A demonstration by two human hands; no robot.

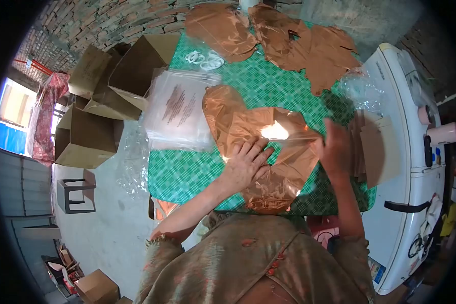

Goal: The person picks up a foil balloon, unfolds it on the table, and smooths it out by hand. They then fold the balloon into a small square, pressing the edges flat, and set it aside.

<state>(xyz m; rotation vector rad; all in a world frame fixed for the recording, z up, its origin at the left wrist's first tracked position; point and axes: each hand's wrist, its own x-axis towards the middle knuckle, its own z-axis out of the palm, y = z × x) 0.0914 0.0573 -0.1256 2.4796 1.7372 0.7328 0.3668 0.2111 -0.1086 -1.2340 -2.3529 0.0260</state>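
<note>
A flat copper-coloured foil balloon (294, 172), shiny and creased, lies on the green checked tablecloth (182, 175) in front of me. My left hand (248, 164) rests on its middle with the fingers spread. At the balloon's right edge is my right hand (334, 149), smeared by motion. Its thumb side meets the foil, but whether it grips the edge cannot be made out. Left of the balloon is a stack of clear printed plastic bags (180, 109), partly under the foil's upper left lobe.
More copper foil balloons (283, 43) lie along the table's far side. White ribbon loops (205, 60) sit at the back left. Brown cardboard pieces (375, 152) stand at the right, beside a white fridge (400, 202). Open cardboard boxes (91, 137) and a small stool (76, 195) are on the left.
</note>
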